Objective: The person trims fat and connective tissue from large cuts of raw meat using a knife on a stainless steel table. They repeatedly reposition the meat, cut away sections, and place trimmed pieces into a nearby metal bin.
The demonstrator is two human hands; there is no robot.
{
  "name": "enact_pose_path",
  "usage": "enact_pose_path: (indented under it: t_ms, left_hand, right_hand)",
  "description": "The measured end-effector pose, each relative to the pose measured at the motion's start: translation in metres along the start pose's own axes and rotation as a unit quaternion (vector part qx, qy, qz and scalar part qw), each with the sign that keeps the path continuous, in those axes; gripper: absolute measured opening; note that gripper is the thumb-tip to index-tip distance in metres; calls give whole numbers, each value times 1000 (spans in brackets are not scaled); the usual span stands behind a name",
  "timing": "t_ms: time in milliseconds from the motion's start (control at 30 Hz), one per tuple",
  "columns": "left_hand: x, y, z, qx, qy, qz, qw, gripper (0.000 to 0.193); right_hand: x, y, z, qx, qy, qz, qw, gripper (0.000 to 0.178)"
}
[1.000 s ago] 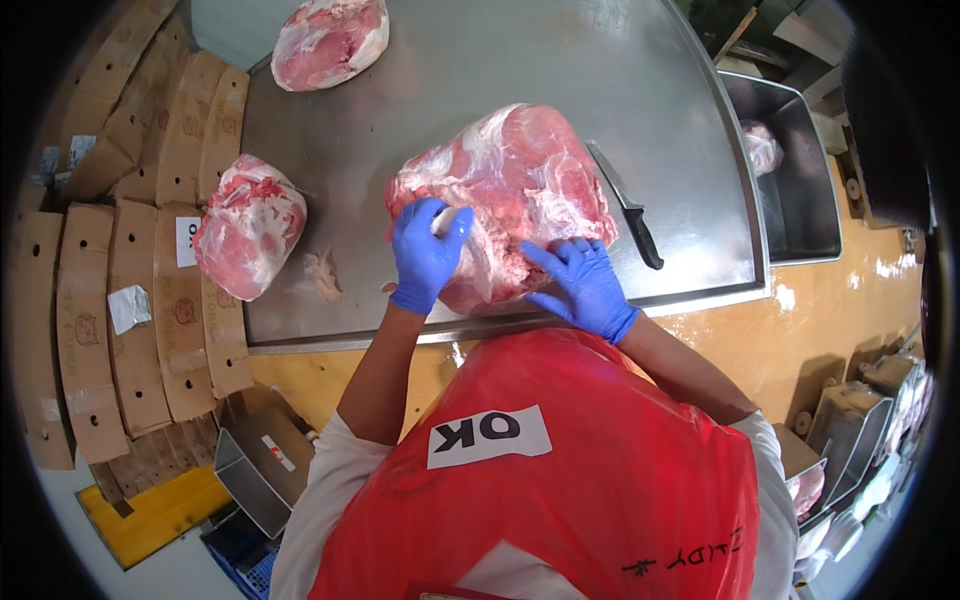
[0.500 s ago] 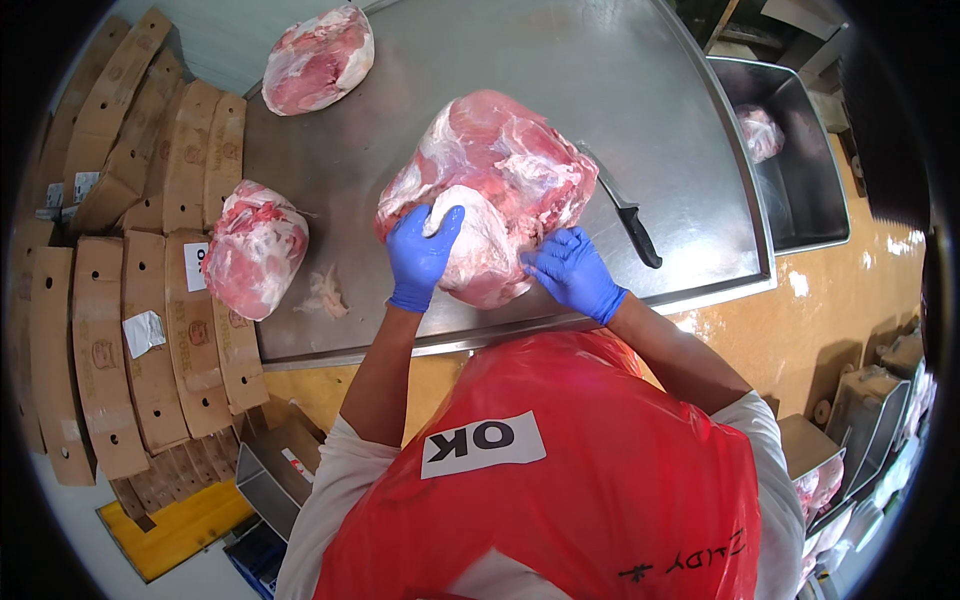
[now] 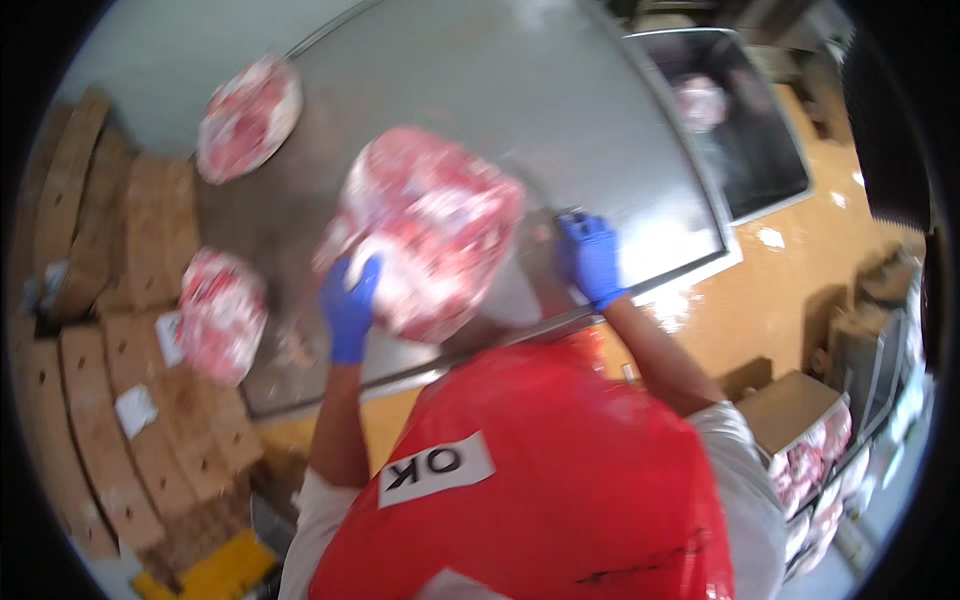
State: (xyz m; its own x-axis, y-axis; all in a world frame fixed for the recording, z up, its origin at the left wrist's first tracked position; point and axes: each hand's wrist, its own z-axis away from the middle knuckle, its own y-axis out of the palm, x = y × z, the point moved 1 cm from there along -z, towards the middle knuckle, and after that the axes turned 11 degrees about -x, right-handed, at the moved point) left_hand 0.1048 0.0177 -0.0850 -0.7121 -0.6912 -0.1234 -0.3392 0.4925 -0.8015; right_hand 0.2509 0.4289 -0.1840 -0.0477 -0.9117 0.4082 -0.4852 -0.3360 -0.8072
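One left grip point(image 3: 348, 305): pinching large meat cut point(image 3: 435, 215) | smaller cut point(image 3: 222, 315): left of that grip | desk point(image 3: 480, 85): beneath both | right grip point(image 3: 590, 258): curled, contents too blurred to tell

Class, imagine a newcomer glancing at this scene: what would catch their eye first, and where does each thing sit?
The bright red apron comes first, filling the lower middle. Just beyond it, a large pink piece of meat lies on the metal table, with the blue-gloved left hand at its near left edge. The blue-gloved right hand stands out too, apart from the meat on its right.
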Motion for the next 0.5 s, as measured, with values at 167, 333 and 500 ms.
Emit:
enact_pose_path:
  t_ms: [167,333,500]
  left_hand:
    - [-66,-36,-60,70,-216,171,959,48]
    - [-97,-37,-64,71,-296,150,941,47]
    - [-112,-37,-69,68,-383,204,898,42]
  right_hand:
    - [-52,-12,-4,59,108,117,986,18]
    - [-50,-27,-23,109,220,14,969,25]
    - [-37,-73,-30,147,323,-69,932,45]
